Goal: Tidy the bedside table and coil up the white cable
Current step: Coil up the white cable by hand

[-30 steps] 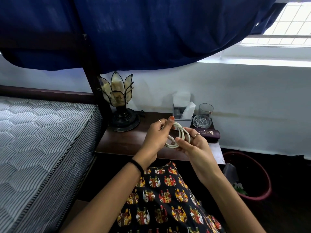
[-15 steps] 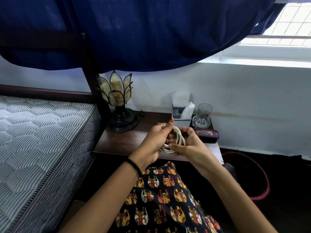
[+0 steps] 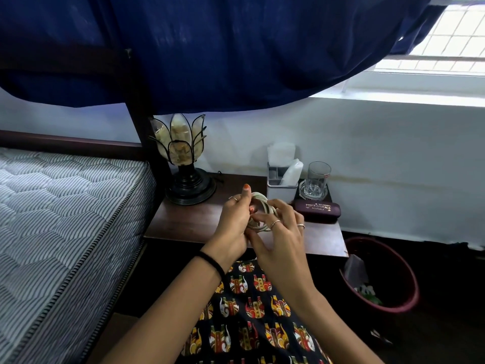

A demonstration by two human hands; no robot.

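You held the white cable point(image 3: 259, 212) coil in both grips above the bench point(image 3: 204, 224); tucking its end snugly would have kept the loops together.

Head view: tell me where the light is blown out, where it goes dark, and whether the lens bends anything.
Head view: the barred window at upper right is overexposed; the floor around the dark red round bin is dim; the wide lens bows the striped mattress edge; the coiled white cable, gripped by the left hand and right hand, looks sharp.
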